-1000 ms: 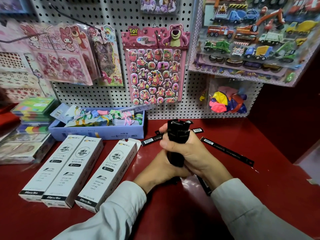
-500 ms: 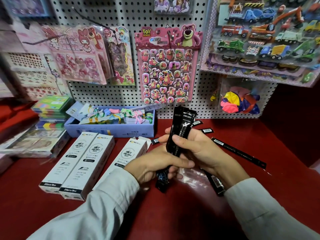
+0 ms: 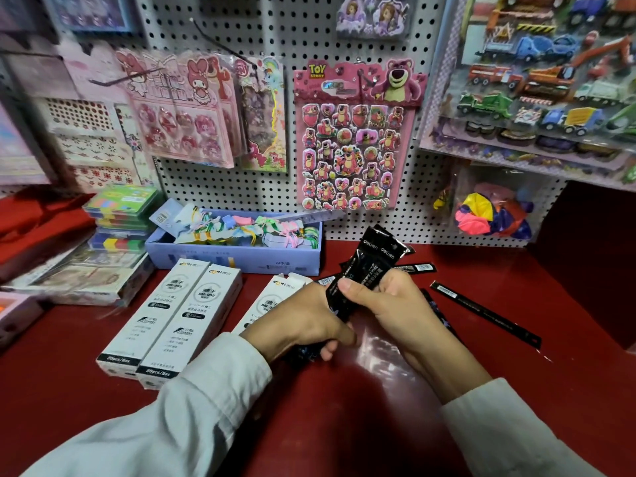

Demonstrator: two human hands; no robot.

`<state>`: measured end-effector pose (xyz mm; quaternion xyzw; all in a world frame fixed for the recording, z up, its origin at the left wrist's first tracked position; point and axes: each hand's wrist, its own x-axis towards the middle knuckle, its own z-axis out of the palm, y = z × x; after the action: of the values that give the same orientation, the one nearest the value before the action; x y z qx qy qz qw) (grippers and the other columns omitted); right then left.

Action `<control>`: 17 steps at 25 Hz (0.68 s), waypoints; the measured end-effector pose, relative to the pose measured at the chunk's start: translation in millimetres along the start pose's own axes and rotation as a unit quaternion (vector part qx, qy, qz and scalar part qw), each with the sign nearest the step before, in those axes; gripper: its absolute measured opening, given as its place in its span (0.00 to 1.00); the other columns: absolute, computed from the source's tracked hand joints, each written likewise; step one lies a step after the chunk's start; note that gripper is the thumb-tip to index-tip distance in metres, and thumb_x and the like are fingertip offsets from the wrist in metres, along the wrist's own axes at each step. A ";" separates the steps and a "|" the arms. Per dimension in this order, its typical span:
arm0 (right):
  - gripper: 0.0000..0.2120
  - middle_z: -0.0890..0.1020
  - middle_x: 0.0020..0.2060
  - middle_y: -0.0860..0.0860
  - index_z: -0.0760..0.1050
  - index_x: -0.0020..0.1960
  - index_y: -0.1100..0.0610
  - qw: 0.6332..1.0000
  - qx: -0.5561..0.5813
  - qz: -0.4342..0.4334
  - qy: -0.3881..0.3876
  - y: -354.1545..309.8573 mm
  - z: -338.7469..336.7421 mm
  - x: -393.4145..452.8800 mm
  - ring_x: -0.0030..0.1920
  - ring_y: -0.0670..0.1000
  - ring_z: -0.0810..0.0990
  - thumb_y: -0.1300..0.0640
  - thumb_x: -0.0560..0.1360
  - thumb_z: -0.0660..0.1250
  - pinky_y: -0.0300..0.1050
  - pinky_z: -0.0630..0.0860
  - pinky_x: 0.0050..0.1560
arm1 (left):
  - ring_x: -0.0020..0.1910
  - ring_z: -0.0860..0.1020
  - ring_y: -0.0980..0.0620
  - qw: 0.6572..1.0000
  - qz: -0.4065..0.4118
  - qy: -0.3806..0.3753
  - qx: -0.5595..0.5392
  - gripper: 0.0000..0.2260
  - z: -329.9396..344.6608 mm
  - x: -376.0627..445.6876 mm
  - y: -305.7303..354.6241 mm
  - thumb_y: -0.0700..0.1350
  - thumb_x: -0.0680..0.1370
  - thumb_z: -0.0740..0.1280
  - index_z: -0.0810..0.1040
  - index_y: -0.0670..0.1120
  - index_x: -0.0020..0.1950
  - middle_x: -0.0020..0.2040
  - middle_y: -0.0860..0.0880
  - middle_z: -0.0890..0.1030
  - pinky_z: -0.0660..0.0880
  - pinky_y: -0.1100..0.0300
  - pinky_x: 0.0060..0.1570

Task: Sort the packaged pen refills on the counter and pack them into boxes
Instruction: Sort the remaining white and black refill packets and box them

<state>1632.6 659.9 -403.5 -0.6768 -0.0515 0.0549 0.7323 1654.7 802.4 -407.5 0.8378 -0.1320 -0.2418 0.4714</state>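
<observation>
Both hands grip the bundle of black refill packets [image 3: 364,270]: left hand [image 3: 303,321] low, right hand [image 3: 389,304] high. Square the ends before boxing in the open white box [image 3: 275,297].

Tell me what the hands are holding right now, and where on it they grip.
Both hold one bundle of black packaged pen refills: the left hand grips its lower end, the right hand wraps its middle.

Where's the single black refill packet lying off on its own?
The lone refill packet lies on the red counter, right of the right hand.
</observation>
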 end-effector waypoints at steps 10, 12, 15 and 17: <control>0.06 0.87 0.38 0.56 0.76 0.49 0.65 0.960 0.159 -0.006 0.229 -18.0 -36.8 6.0 0.40 0.53 0.87 0.61 0.78 0.67 0.45 0.84 0.36 | 0.64 0.72 0.40 0.895 -0.063 0.239 0.371 0.29 -42.8 -9.6 -45.9 0.61 0.71 0.69 0.66 0.54 0.69 0.64 0.46 0.76 0.73 0.49 0.58; 0.05 0.87 0.40 0.55 0.76 0.50 0.63 0.951 0.200 -0.007 0.236 -17.6 -36.3 5.0 0.42 0.54 0.87 0.60 0.79 0.67 0.45 0.83 0.37 | 0.58 0.76 0.41 0.911 -0.011 0.226 0.344 0.26 -41.1 -9.3 -42.6 0.55 0.69 0.71 0.68 0.54 0.65 0.57 0.47 0.81 0.75 0.50 0.54; 0.06 0.87 0.44 0.57 0.75 0.51 0.64 0.924 0.282 -0.038 0.254 -21.0 -39.8 5.5 0.46 0.56 0.87 0.61 0.79 0.66 0.50 0.84 0.42 | 0.45 0.79 0.51 0.909 0.117 0.267 0.296 0.25 -34.8 -18.6 -24.6 0.52 0.66 0.72 0.69 0.58 0.60 0.41 0.56 0.79 0.73 0.58 0.39; 0.07 0.87 0.47 0.59 0.74 0.52 0.65 0.909 0.311 -0.067 0.268 -24.9 -41.5 5.2 0.48 0.58 0.86 0.61 0.78 0.67 0.53 0.84 0.47 | 0.38 0.71 0.59 0.906 0.188 0.279 0.259 0.28 -27.1 -28.0 -12.1 0.51 0.64 0.72 0.68 0.61 0.62 0.35 0.59 0.73 0.65 0.70 0.32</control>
<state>1644.3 617.9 -381.8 -0.3990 0.1210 -0.1648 0.8939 1645.2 841.0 -398.1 0.9233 -0.2080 0.1371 0.2925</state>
